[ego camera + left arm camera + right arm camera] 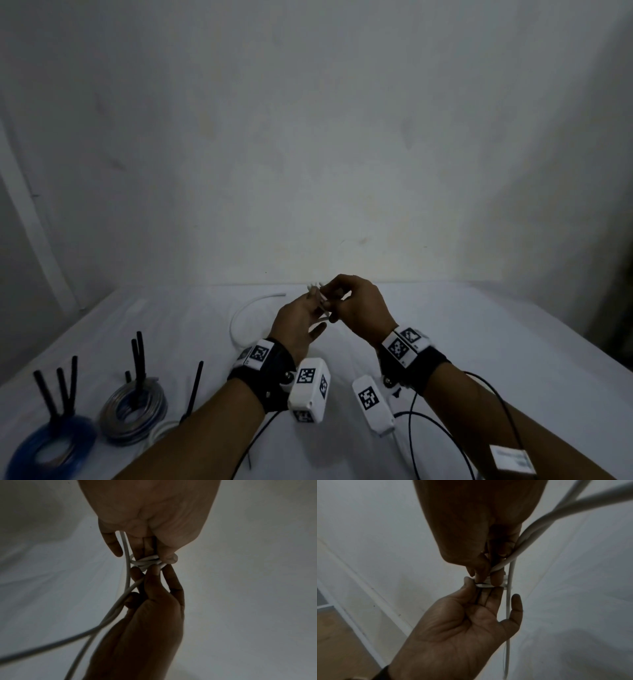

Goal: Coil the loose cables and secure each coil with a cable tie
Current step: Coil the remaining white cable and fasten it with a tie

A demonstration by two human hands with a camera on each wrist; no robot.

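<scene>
A white cable (234, 320) arcs over the white-covered table (479, 325) and rises to my hands, held together above the table's far middle. Small turns of it (147, 561) are wound round the straight fingers of my left hand (317, 303), whose thumb (169, 558) presses on them. My right hand (334, 298) meets it from the right and pinches the turns with curled fingertips (481, 574). In the right wrist view my left hand's palm (462, 626) faces the camera, and loose cable (509, 601) hangs past its little finger. Two strands (109, 616) trail off to the lower left.
At the near left lie a blue coil (51, 442) and a grey-blue coil (133, 414), each with upright black cable ties. A white coil (161, 433) with a black tie (195, 390) is partly hidden by my left forearm. Thin black leads (428, 431) loop at the near right.
</scene>
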